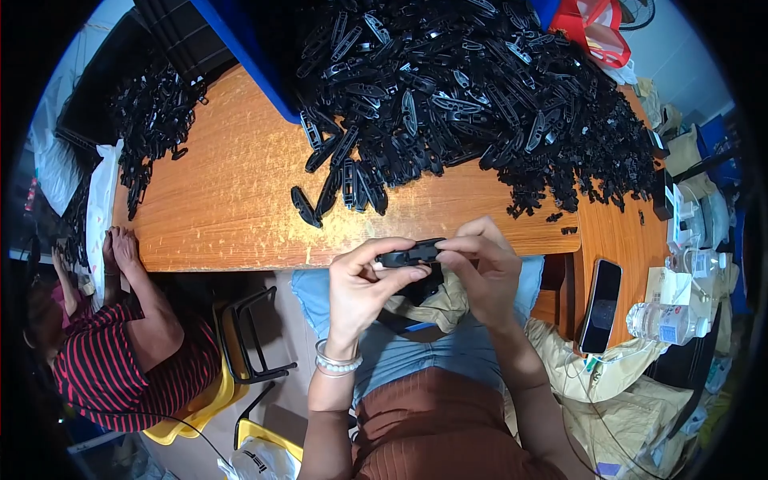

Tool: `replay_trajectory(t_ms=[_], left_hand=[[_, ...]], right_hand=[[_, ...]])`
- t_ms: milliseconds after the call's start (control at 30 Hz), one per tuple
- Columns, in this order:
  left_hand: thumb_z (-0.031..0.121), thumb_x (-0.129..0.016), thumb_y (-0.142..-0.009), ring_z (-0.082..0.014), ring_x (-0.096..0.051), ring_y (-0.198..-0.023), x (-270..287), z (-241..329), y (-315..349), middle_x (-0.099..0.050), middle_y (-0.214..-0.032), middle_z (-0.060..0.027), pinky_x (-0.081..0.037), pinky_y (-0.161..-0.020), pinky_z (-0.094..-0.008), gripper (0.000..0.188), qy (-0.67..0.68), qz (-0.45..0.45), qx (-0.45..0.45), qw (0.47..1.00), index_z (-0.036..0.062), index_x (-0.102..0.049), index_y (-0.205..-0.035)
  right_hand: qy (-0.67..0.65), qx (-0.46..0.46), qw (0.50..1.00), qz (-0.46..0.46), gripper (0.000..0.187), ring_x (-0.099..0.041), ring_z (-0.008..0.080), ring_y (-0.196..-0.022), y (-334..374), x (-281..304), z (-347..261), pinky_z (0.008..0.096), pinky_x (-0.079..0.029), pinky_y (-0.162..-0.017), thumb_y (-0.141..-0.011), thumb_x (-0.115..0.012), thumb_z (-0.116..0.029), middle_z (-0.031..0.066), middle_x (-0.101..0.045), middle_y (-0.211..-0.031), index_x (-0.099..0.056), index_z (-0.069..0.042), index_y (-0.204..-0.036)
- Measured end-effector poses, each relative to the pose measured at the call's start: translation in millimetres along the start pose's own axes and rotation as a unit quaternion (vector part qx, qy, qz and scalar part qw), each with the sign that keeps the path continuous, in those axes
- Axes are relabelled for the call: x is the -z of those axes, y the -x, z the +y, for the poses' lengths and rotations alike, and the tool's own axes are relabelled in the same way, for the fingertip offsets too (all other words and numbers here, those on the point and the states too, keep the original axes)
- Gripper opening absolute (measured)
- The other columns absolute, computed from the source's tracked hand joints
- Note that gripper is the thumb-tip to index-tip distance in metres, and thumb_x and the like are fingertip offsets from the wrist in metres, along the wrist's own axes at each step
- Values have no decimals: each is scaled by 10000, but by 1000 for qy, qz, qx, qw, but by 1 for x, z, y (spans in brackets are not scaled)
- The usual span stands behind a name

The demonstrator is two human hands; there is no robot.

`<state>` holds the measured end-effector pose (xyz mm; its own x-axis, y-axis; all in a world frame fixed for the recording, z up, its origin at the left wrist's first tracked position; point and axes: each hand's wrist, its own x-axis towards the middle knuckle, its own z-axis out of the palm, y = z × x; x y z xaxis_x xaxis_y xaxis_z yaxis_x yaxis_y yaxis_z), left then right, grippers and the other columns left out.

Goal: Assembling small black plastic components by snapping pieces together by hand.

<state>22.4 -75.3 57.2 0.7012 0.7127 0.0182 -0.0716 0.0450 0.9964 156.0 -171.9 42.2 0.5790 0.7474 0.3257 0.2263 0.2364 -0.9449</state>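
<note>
Just off the table's near edge, above my lap, I hold an elongated black plastic part (412, 254) level between both hands. My left hand (360, 284) grips its left end between thumb and fingers. At the right end, the thumb and fingertips of my right hand (486, 268) are closed on it; whether a smaller piece is in that pinch I cannot make out. A large heap of similar black plastic parts (448, 104) covers the far side of the table, with a few loose ones (306, 206) at its near left edge.
A pile of small black pieces (592, 152) lies at the right of the wooden table (232, 176). A blue bin (248, 60) stands far left. A phone (602, 308) and plastic bottle (668, 322) lie right. A person in a striped shirt (144, 364) sits left.
</note>
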Motion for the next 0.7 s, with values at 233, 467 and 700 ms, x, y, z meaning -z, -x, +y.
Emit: replay_trajectory(t_ms=[233,467,700], left_hand=[[-96,-605,-796,-183,-669,-773,2,-10,5,-658,-866,-162,-553,-663,-219,239,77,-20,49,996,-81,-563,-1030],[-93,-628,-744,-46,-561,-702,-3,-18,1,-580,-858,-19,-458,-626,-167,155,22,-9,19,1000,-17,-570,-867],[-38,-618,-788,-100,-631,-708,9,-42,20,-669,-782,-54,-475,-611,-198,163,12,-86,113,990,-10,-629,-949]], right_hand=[[234,166,958,-9,135,-479,156,-734,1,5,6,270,-395,-614,-728,-683,-23,42,-508,-772,-638,-19,-855],[56,-25,994,-86,254,-504,120,-705,5,7,6,254,-401,-613,-730,-667,-4,32,-557,-826,-630,-22,-981],[-43,-240,952,-187,252,-533,91,-625,37,20,27,234,-429,-580,-799,-630,-98,64,-600,-816,-615,21,-1021]])
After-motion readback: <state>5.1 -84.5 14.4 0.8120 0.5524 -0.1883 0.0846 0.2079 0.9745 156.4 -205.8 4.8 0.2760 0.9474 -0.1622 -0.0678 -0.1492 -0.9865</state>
